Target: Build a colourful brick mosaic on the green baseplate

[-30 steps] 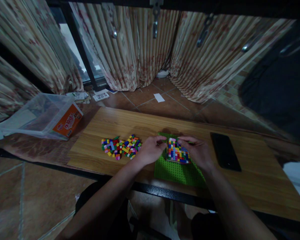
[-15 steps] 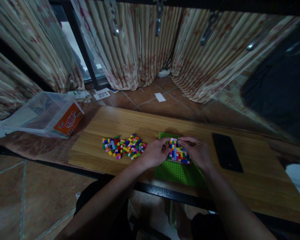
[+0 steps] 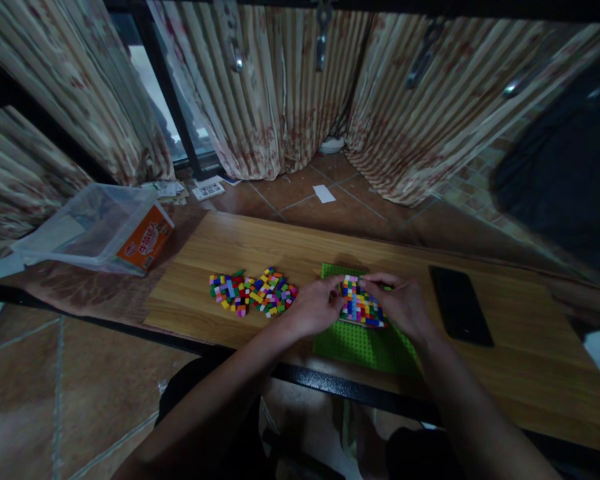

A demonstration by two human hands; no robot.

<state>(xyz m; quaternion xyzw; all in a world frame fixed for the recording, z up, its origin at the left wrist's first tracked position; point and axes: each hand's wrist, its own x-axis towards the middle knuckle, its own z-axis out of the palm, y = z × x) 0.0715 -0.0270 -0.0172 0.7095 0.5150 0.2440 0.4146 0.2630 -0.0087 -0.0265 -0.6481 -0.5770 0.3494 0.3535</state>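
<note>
A block of small multicoloured building bricks (image 3: 359,304) sits over a green studded baseplate (image 3: 365,347), its near edge looking slightly raised. My left hand (image 3: 317,305) grips the block's left side with bent fingers. On the opposite side, my right hand (image 3: 401,301) is closed on the upper right edge, thumb and fingers pressed on the top bricks. The fingertips partly cover the block's edges. To the left of my left hand lies a loose pile of bricks (image 3: 273,293), joined to a second cluster of bricks (image 3: 227,290).
A black phone (image 3: 461,305) lies on the wooden tabletop (image 3: 260,233), right of my right hand. At the far left stands a clear plastic box (image 3: 97,230) with an orange label. Beyond the table are curtains (image 3: 280,100) and a white paper (image 3: 324,193) on the tiled floor.
The whole view has shifted slightly, so things appear a little further right. My right fingers have moved slightly over the block's top edge; both hands stay on the block.
</note>
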